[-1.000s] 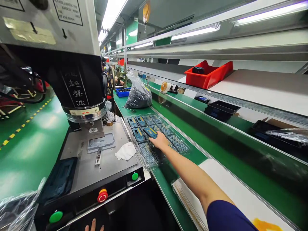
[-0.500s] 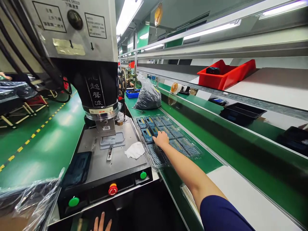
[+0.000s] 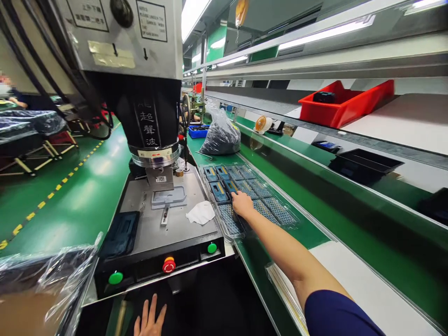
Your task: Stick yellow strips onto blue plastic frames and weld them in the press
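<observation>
Green bench (image 3: 311, 232) | right hand (image 3: 242, 204): on blue case (image 3: 230, 185) | left hand (image 3: 150, 321): spread

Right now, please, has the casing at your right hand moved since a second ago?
Yes, down: the casing was tilted over the tray and now lies in it.

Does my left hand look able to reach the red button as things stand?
Probably yes: your left hand is open and near the red button, with nothing visible between them.
</observation>
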